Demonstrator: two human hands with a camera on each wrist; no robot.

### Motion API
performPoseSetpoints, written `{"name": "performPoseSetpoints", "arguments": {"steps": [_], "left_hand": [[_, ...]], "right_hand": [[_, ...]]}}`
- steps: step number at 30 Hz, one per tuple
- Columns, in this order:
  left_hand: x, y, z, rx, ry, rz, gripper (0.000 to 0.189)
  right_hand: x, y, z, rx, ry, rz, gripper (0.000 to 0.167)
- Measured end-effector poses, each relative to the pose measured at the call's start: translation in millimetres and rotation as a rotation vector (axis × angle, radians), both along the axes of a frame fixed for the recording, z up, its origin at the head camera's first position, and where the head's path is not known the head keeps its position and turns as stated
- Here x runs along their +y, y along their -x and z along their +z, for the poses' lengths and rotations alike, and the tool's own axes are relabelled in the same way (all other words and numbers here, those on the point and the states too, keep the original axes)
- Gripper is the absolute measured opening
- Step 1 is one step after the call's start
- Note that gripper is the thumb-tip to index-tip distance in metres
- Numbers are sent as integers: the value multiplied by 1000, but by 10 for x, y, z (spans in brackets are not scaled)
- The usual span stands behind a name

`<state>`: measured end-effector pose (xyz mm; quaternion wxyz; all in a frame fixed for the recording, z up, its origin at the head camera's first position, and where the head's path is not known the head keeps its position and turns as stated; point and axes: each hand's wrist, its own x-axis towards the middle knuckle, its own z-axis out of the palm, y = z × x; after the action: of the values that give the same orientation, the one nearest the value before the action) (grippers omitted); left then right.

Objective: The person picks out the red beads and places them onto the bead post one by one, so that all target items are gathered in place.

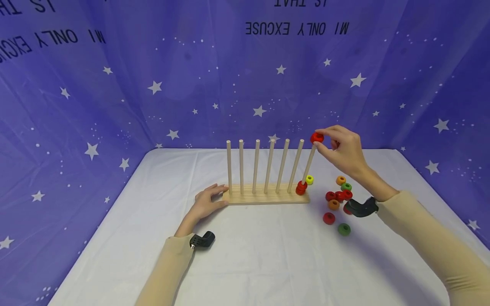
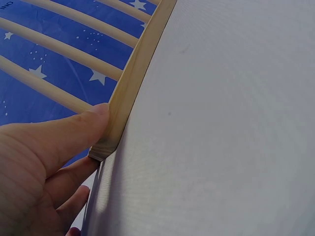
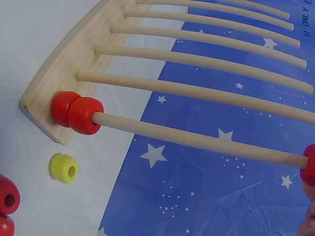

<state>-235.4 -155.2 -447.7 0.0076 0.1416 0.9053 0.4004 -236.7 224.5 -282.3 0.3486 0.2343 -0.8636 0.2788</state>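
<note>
A wooden peg stand (image 1: 264,198) with a row of upright pegs stands on the white-covered table. My left hand (image 1: 206,203) holds its left end; in the left wrist view the thumb (image 2: 74,135) lies on the base and a finger touches the end. At the top of the rightmost peg (image 1: 309,163), my right hand (image 1: 344,148) pinches a red bead (image 1: 317,137) between thumb and fingertips. The right wrist view shows the peg's tip at that bead's hole (image 3: 310,164). Two red beads (image 3: 84,115) sit stacked at the foot of this peg.
Loose red, orange and green beads (image 1: 334,205) lie scattered right of the stand, below the right forearm. A yellow bead (image 1: 309,179) rests just behind the stand's right end. A purple star-patterned curtain (image 1: 245,85) hangs behind the table.
</note>
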Motion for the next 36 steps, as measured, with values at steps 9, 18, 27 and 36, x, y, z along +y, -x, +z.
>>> {"name": "performPoseSetpoints", "arguments": {"steps": [9, 18, 27, 36], "left_hand": [[-22, -18, 6, -8, -8, 5, 50], [-33, -26, -3, -10, -17, 17, 49], [-58, -27, 9, -3, -13, 21, 49], [-40, -1, 11, -5, -12, 4, 49]], "right_hand": [[-36, 42, -33, -16, -18, 4, 27], [-71, 55, -42, -17, -29, 9, 28], [-87, 68, -52, -22, -46, 3, 28], [-33, 23, -130, -22, -18, -8, 29]]}}
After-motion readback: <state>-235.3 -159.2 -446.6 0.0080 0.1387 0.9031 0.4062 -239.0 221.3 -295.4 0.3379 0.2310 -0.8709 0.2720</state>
